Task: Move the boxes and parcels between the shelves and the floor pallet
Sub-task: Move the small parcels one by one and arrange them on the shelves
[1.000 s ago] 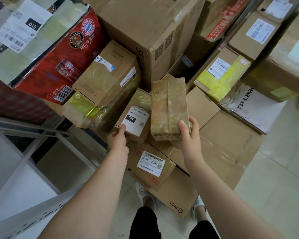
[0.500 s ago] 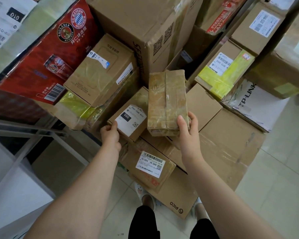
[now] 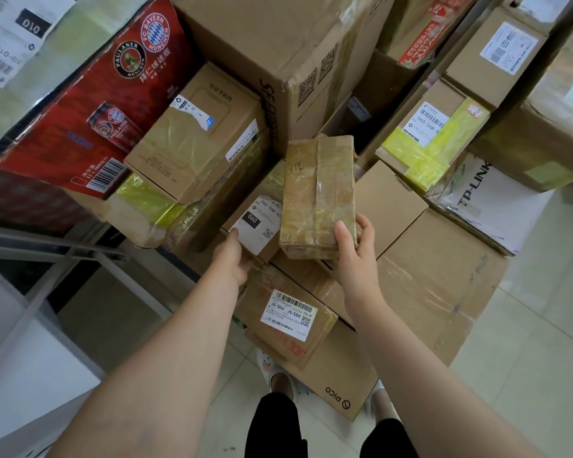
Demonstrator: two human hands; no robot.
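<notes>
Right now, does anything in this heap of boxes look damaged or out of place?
Yes: the large flat brown cardboard box beside the right hand has scuffed tears and wrinkled clear tape.

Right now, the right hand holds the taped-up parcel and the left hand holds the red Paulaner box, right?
No. In the head view the left hand grips the small box labelled 060, not the red Paulaner box. The right hand does hold the taped-up parcel.
</notes>
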